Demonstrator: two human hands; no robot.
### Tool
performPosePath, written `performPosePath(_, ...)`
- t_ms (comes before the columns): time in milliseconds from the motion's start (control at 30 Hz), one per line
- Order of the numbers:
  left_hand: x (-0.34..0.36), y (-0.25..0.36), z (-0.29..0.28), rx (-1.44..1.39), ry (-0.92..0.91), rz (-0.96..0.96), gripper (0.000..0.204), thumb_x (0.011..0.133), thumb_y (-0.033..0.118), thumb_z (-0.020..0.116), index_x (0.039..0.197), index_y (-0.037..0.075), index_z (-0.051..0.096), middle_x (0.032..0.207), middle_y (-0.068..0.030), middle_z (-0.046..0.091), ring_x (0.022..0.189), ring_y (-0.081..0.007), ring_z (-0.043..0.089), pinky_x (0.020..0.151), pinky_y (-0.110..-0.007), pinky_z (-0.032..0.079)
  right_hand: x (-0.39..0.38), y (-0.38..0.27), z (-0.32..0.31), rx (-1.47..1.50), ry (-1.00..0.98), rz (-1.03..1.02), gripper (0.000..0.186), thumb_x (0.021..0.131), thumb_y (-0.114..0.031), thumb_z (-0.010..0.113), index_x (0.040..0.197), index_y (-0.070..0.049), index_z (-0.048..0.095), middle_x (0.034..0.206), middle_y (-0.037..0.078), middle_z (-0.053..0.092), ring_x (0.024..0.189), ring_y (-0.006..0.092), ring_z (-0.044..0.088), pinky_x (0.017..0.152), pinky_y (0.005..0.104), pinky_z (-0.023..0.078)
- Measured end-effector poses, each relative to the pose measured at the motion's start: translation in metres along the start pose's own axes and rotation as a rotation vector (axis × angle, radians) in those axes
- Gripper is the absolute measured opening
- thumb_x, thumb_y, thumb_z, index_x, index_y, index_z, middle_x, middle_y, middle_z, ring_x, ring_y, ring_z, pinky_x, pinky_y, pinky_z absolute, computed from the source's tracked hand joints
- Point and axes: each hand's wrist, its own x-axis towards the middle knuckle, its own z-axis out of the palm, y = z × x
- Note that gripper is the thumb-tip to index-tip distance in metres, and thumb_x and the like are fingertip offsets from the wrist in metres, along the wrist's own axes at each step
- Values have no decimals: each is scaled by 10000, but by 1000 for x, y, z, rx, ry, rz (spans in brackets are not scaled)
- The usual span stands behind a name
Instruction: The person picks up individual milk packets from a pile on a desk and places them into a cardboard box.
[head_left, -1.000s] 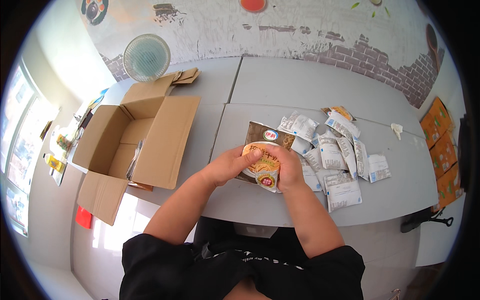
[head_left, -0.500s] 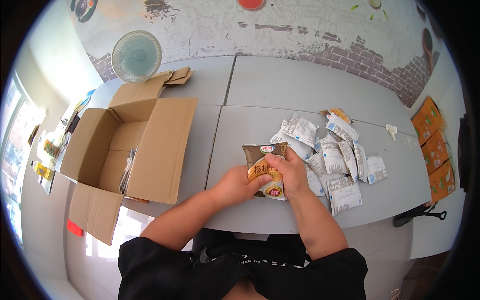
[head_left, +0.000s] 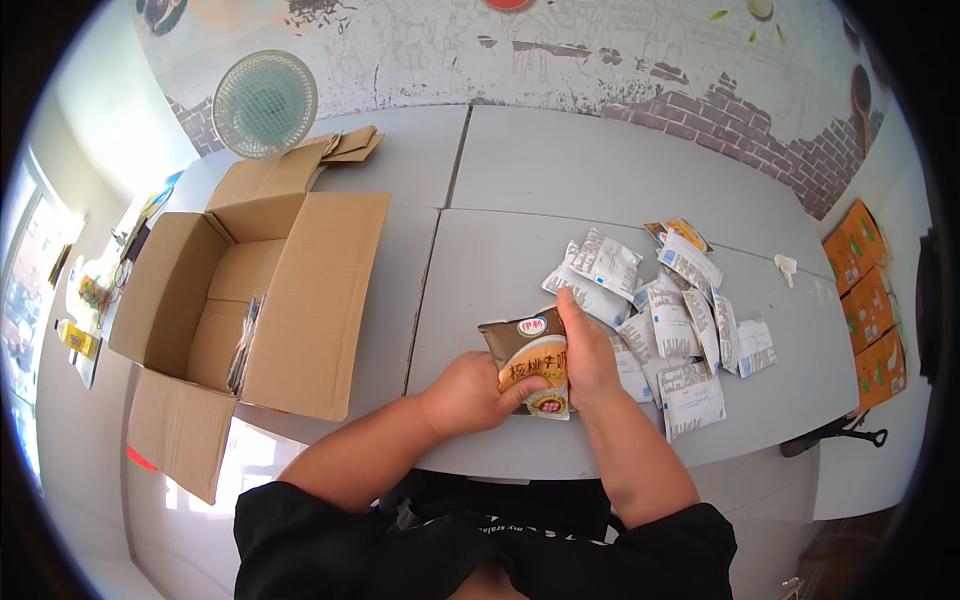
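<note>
A brown and orange milk pouch is held upright over the near middle of the table, its printed front toward me. My left hand is closed round its left side, thumb lying across the front. Against the right edge rests my right hand, its thumb raised off the pouch and its other fingers hidden from sight. Just right of my hands lies a loose heap of similar pouches, mostly white and grey side up. One more pouch shows its brown and orange face at the heap's far end.
On the left stands an open cardboard box with several thin packets inside along its right wall. Behind it are a pale mesh basket and folded cardboard. A crumpled tissue lies right; orange boxes are stacked beyond the table.
My right thumb has lifted from the pouch's front and now points up beside its edge. The pouch has shifted slightly down and left. My view has moved a little.
</note>
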Motion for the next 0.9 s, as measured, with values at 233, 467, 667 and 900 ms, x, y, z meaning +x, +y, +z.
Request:
performPosePath(233, -2, 17, -14, -244, -145, -279, 424, 937, 454, 580, 1039, 50, 657, 802, -175, 677, 726, -350, 653, 673, -409, 528, 1, 2, -8, -275, -36, -62, 281, 990, -295, 539, 927, -32, 614, 853, 24, 614, 726, 72, 566, 629, 242, 482)
performPosePath(467, -1, -2, -9, 68, -80, 85, 437, 936, 469, 570, 1036, 51, 654, 838, -164, 682, 779, -359, 653, 715, -406, 524, 3, -1, 3, 20, 79, 71, 425, 991, -411, 521, 925, -2, 612, 874, 48, 619, 765, 102, 580, 654, 267, 495)
performPosePath(667, 0, -2, -25, -8, -251, -87, 328, 935, 365, 617, 1095, 80, 642, 915, -110, 695, 848, -286, 670, 765, -363, 523, -7, -2, 0, -256, -91, -32, 289, 948, -272, 613, 1016, 9, 626, 927, 65, 651, 796, 106, 610, 682, 255, 511)
performPosePath(900, 0, 3, -17, 41, -212, -15, 385, 952, 434, 558, 1021, 66, 647, 804, -158, 671, 751, -336, 657, 698, -402, 523, 2, 4, -8, -97, 27, 2, 330, 975, -326, 562, 962, -4, 636, 897, 71, 654, 746, 138, 623, 654, 280, 519)
